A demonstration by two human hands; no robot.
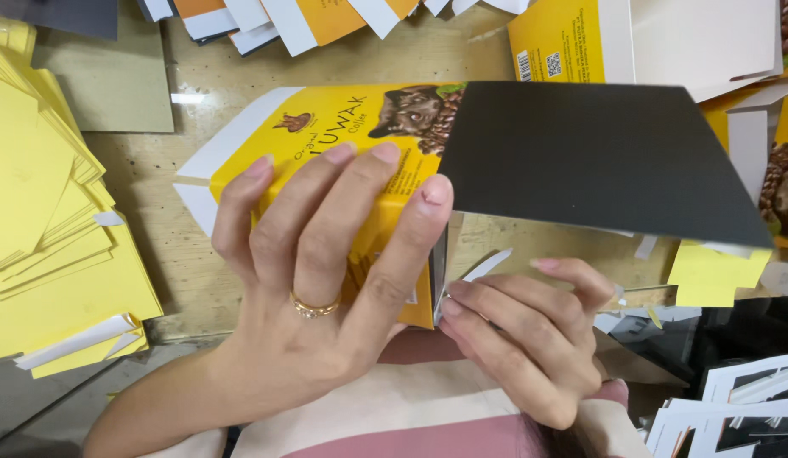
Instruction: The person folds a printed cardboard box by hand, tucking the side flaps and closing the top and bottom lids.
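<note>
The left hand point(326, 280) is lying flat across a yellow printed box point(326, 136) at the middle of the view, its fingers stretched toward twelve o'clock and pressing on the top face while the thumb is hooking over the box's right edge; a gold ring point(314, 306) is sitting on one finger. The box is lying flattened on the wooden table point(190, 254), its white flaps pointing to nine o'clock. A black card point(597, 153) is butting against the box's right end and spreading out toward three o'clock, tilted up off the table. The right hand point(521, 339) is working at five o'clock below that card, its fingers curled and pinching at a thin white strip point(487, 265) by the lower edge of the box; how firmly they are closing cannot be told. At nine o'clock a thick yellow stack point(46, 220) of flat sheets is fanning out. At twelve o'clock more flat blanks point(275, 21) in white and orange are overlapping. At one o'clock another yellow carton point(564, 38) is lying beside white card. At four o'clock black-and-white cards point(742, 407) are piling up.
</note>
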